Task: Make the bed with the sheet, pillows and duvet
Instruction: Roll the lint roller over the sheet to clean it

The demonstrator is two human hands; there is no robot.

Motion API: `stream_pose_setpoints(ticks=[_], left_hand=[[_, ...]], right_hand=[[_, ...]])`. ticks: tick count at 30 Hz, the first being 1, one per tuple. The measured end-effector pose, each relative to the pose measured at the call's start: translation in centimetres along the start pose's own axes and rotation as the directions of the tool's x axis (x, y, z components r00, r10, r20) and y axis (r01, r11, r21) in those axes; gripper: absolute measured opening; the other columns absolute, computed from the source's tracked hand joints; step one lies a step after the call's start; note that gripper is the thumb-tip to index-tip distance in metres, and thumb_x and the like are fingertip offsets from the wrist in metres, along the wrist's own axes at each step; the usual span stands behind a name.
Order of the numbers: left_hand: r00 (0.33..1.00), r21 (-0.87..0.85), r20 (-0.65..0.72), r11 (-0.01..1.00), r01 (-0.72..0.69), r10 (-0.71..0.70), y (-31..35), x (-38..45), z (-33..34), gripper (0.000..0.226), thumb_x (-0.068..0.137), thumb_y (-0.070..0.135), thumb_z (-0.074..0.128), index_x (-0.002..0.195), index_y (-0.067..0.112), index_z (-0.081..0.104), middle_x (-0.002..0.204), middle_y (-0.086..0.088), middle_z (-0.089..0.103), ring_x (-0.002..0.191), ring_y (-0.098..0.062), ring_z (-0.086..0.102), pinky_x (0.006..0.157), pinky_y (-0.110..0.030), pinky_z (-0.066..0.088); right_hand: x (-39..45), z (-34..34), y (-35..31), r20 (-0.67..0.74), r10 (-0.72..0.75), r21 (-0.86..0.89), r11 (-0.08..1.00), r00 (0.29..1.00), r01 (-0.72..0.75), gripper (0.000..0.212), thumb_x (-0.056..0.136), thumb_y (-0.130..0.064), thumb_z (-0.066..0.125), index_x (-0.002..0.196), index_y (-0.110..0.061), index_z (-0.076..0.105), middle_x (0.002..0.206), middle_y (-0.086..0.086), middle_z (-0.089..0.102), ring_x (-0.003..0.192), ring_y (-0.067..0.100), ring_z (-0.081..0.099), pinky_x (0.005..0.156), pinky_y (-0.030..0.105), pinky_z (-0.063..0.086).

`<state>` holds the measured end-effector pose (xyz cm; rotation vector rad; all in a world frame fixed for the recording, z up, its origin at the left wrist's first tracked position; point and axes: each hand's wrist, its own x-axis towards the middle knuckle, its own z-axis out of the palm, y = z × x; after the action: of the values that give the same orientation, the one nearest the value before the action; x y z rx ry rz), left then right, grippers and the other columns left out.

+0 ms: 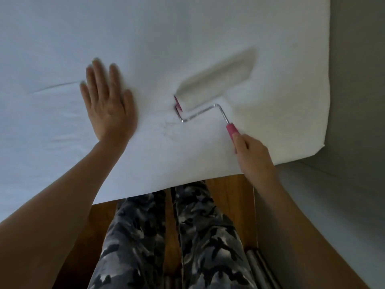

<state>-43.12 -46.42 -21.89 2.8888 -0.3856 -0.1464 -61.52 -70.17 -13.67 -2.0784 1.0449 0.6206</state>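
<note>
The right hand (253, 155), at centre right of the frame, grips the pink handle of a lint roller (216, 80), whose white roll lies on the white sheet (187, 28) just above. The left hand (108, 103), at centre left, presses flat on the sheet with fingers straight. Below, camouflage trousers (166, 236) stand over a wooden floor (229, 195).

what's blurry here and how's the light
Head view: the roller and left hand fingertips are motion-smeared; the right hand gripping the pink handle is sharper. Light is dim and flat, the sheet bluish at left, no glare.
</note>
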Motion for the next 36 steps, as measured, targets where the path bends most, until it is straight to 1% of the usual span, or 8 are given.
stream_pose_setpoints(ticks=[6, 9, 12, 14, 19, 23, 30, 36], left_hand=[[0.999, 0.017, -0.029, 1.000, 0.022, -0.021, 0.3, -0.1, 0.3, 0.054, 0.102, 0.030, 0.024, 0.154, 0.017, 0.022, 0.161, -0.016, 0.014, 0.149, -0.032, 0.010, 0.118, -0.035, -0.006], [0.999, 0.006, -0.038, 1.000, 0.020, -0.019, 0.5, -0.1, 0.2, 0.054, 0.102, 0.029, 0.025, 0.154, 0.016, 0.023, 0.161, -0.016, 0.015, 0.149, -0.032, 0.011, 0.119, -0.039, -0.002], [0.999, 0.001, -0.044, 1.000, 0.022, -0.022, 0.5, -0.1, 0.2, 0.054, 0.101, 0.029, 0.025, 0.154, 0.016, 0.023, 0.161, -0.016, 0.015, 0.149, -0.031, 0.011, 0.119, -0.037, -0.003], [0.999, 0.002, -0.047, 1.000, 0.022, -0.022, 0.6, -0.1, 0.2, 0.054, 0.101, 0.028, 0.026, 0.154, 0.016, 0.023, 0.161, -0.017, 0.015, 0.149, -0.032, 0.010, 0.119, -0.036, -0.004], [0.998, 0.002, -0.058, 1.000, 0.015, -0.015, 0.8, -0.3, 0.2, 0.054, 0.101, 0.025, 0.027, 0.154, 0.014, 0.023, 0.160, -0.018, 0.015, 0.149, -0.033, 0.011, 0.119, -0.038, -0.002], [0.999, 0.000, -0.052, 1.000, 0.008, -0.008, 0.7, -0.3, 0.2, 0.054, 0.101, 0.024, 0.026, 0.154, 0.014, 0.022, 0.160, -0.018, 0.014, 0.149, -0.033, 0.010, 0.119, -0.039, -0.003], [0.998, 0.003, -0.062, 1.000, -0.004, 0.004, 0.6, -0.3, 0.4, 0.055, 0.100, 0.022, 0.027, 0.154, 0.013, 0.023, 0.160, -0.019, 0.016, 0.149, -0.034, 0.011, 0.120, -0.040, -0.001], [0.997, 0.026, -0.074, 1.000, 0.007, -0.005, 0.2, -0.2, 0.8, 0.056, 0.099, 0.023, 0.025, 0.154, 0.014, 0.021, 0.160, -0.018, 0.016, 0.149, -0.033, 0.012, 0.120, -0.041, 0.001]], right_hand=[[-7.5, 0.7, 8.8, 0.031, 0.152, 0.042, 0.987, 0.988, -0.153, 0.047, 0.093, -0.060, 0.032, 0.067, -0.025, 0.051, 0.053, -0.014, 0.051, 0.046, -0.001, 0.048, 0.050, 0.024, 0.035], [-10.1, 1.0, 11.4, 0.030, 0.228, 0.022, 0.973, 0.973, -0.229, 0.058, 0.079, -0.072, 0.024, 0.068, -0.023, 0.053, 0.050, -0.008, 0.050, 0.043, 0.003, 0.047, 0.047, 0.024, 0.041], [-11.4, 1.2, 12.7, 0.024, 0.284, -0.009, 0.959, 0.958, -0.284, 0.059, 0.077, -0.072, 0.022, 0.073, -0.025, 0.057, 0.061, 0.000, 0.060, 0.052, 0.014, 0.058, 0.050, 0.023, 0.043], [-10.9, 1.2, 12.2, 0.027, 0.264, 0.002, 0.964, 0.964, -0.264, 0.059, 0.078, -0.072, 0.022, 0.071, -0.024, 0.056, 0.059, -0.001, 0.056, 0.049, 0.011, 0.053, 0.050, 0.023, 0.042], [-6.2, 1.0, 7.5, 0.032, 0.152, 0.074, 0.985, 0.988, -0.154, 0.047, 0.092, -0.059, 0.032, 0.070, -0.023, 0.052, 0.055, -0.009, 0.046, 0.044, 0.001, 0.045, 0.043, 0.013, 0.035], [0.4, 1.0, 0.3, 0.004, 0.054, 0.125, 0.991, 0.999, -0.054, 0.051, 0.095, -0.062, 0.031, 0.062, -0.025, 0.046, 0.058, -0.009, 0.049, 0.054, 0.009, 0.048, 0.055, 0.027, 0.034], [11.5, 0.2, -12.9, -0.016, -0.039, 0.297, 0.954, 0.999, 0.042, 0.053, 0.095, -0.056, 0.042, 0.057, -0.020, 0.046, 0.055, -0.003, 0.048, 0.053, 0.019, 0.047, 0.054, 0.030, 0.035], [12.9, -0.2, -14.7, -0.028, -0.090, 0.274, 0.957, 0.996, 0.094, 0.044, 0.100, -0.041, 0.039, 0.063, -0.018, 0.046, 0.058, -0.003, 0.046, 0.048, 0.013, 0.043, 0.048, 0.027, 0.032]])
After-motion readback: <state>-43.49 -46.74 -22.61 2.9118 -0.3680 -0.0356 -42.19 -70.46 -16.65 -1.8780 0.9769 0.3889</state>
